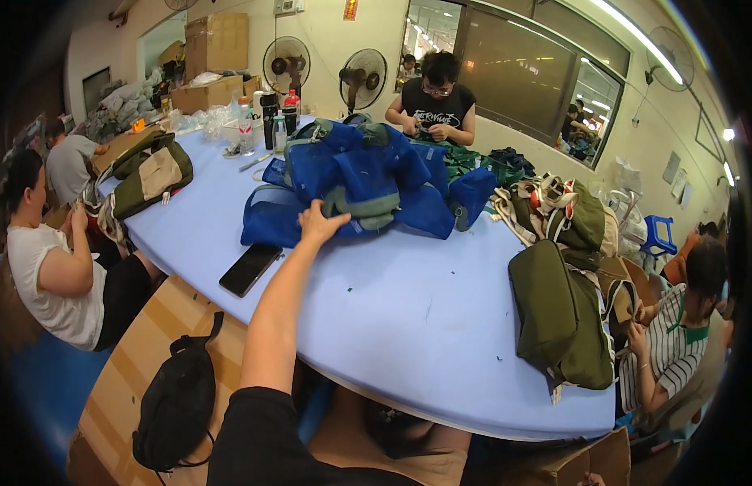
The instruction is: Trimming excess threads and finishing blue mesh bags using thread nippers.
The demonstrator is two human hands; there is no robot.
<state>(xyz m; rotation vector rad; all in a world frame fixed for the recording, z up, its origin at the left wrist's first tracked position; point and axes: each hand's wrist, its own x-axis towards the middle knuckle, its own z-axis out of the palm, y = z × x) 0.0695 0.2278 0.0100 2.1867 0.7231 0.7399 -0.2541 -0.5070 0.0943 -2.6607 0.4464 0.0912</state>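
My left hand [319,223] reaches across the table with fingers and thumb spread, touching the front of a pile of blue mesh bags [368,166] with grey-green straps. A black phone [249,270] lies left of my forearm. My right hand [591,478] barely shows at the bottom right edge by an open cardboard box [570,460]; whether it holds anything I cannot tell. A black pouch [172,405] rests on a cardboard sheet at lower left.
The pale blue table [408,324] carries olive bags [554,308] right, more [149,174] left, green items [465,162] and bottles [246,130] behind. Co-workers sit left [60,275], right [663,356] and opposite [432,105], hands busy. Two fans [361,79] stand by the wall.
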